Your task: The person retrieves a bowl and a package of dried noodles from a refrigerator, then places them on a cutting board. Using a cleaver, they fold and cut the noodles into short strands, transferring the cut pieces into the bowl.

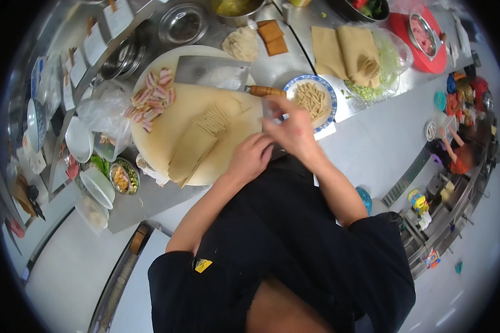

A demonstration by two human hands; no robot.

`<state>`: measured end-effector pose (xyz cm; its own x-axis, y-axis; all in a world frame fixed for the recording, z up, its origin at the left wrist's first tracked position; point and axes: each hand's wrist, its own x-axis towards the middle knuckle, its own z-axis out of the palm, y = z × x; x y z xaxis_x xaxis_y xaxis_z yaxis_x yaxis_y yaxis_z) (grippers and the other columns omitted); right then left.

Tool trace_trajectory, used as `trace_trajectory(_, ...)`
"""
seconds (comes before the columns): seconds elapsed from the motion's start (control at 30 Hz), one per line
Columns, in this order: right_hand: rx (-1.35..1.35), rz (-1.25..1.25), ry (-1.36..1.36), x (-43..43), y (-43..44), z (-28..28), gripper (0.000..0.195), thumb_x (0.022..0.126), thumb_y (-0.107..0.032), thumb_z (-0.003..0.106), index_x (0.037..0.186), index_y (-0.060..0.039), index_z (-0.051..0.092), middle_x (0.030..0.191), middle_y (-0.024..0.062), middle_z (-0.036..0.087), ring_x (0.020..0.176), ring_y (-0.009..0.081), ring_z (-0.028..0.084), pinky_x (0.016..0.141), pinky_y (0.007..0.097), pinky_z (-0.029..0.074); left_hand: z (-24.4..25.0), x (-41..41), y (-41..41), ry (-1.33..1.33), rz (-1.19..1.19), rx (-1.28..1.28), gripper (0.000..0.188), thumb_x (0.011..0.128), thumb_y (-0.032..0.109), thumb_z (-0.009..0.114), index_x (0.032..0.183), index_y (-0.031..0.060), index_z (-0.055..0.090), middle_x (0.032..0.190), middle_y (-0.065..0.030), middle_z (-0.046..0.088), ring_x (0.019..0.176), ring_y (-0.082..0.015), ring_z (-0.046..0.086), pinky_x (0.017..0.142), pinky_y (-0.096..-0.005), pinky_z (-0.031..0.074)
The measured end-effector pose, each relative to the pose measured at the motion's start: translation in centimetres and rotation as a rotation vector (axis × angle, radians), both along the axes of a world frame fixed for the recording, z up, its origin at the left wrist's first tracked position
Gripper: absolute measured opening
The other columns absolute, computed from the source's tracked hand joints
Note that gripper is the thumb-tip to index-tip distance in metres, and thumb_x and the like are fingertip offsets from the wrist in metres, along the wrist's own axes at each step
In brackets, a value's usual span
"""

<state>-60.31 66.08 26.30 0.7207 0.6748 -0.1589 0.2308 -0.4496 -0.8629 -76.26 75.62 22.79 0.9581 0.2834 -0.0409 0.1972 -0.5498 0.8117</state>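
My left hand (252, 156) lies at the lower right edge of the round cutting board (150, 143), fingers curled; whether it holds something is unclear. Blurred, my right hand (289, 125) is just beside it, near the board's right edge and the blue-rimmed plate (334, 104) of cut strips (310, 100). A cleaver (212, 73) rests across the upper board, its wooden handle (266, 91) above my right hand. Stacked tan sheets (193, 152), likely tofu skin, lie on the board with thin cut strips (211, 120) at their upper end. Sliced streaky meat (154, 98) is piled at the upper left.
Brown squares (273, 37) and a pale lump (240, 43) sit beyond the board. Folded tan sheets (346, 54) lie beside bagged chopped greens (375, 91). Bowls (98, 187) and a divided container (124, 177) crowd the left. Another person (460, 156) is at the far right.
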Motion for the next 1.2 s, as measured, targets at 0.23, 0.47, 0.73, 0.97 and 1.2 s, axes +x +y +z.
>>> trace_trajectory(0.23,-0.202,0.733,-0.485,-5.3,10.7,-4.6,0.093,0.071,-0.012,0.085,0.158,-0.0264,0.057,0.153,0.0159,0.052,0.138,0.0404,0.050,0.110,0.0525,0.048,0.2,-11.8,2.4,0.219,0.354,-0.173,0.017,0.098,0.005,0.073,0.114,0.0015,0.077,0.111,-0.0153,0.077,0.099,-0.0328,0.077,0.089,-0.0385,0.062)
trace_trajectory(0.47,0.006,1.018,-0.539,-2.5,13.8,-6.2,0.072,0.070,-0.024,0.084,0.140,-0.0225,0.067,0.147,0.0113,0.054,0.137,0.0351,0.048,0.114,0.0526,0.041,-1.0,-15.2,1.1,0.176,0.490,-0.352,0.019,0.101,0.007,0.073,0.118,0.0010,0.077,0.110,-0.0155,0.079,0.096,-0.0282,0.079,0.087,-0.0364,0.063)
trace_trajectory(0.73,0.185,0.886,-0.593,-0.7,11.6,-9.8,0.041,0.076,-0.018,0.081,0.115,-0.0143,0.071,0.130,0.0080,0.061,0.123,0.0343,0.056,0.104,0.0495,0.045,-1.4,-16.1,2.4,0.177,0.453,-0.348,0.020,0.101,0.009,0.073,0.120,0.0005,0.077,0.111,-0.0153,0.079,0.097,-0.0277,0.078,0.088,-0.0358,0.062)
trace_trajectory(0.97,-0.088,0.200,-0.442,-4.1,7.6,-4.3,0.065,0.083,-0.030,0.086,0.138,-0.0026,0.068,0.141,0.0172,0.062,0.135,0.0384,0.056,0.103,0.0518,0.055,-1.9,-16.3,2.6,0.143,0.426,-0.353,0.021,0.102,0.009,0.073,0.119,-0.0002,0.076,0.110,-0.0160,0.079,0.097,-0.0286,0.079,0.089,-0.0365,0.063)
trace_trajectory(1.2,-0.500,0.127,-0.603,-8.5,11.3,-5.2,0.103,0.080,-0.051,0.091,0.152,0.0078,0.046,0.136,0.0294,0.050,0.121,0.0458,0.057,0.079,0.0457,0.067,-1.6,-15.7,2.8,0.170,0.356,-0.333,0.021,0.101,0.010,0.073,0.119,-0.0007,0.076,0.111,-0.0170,0.079,0.098,-0.0306,0.079,0.090,-0.0381,0.063)
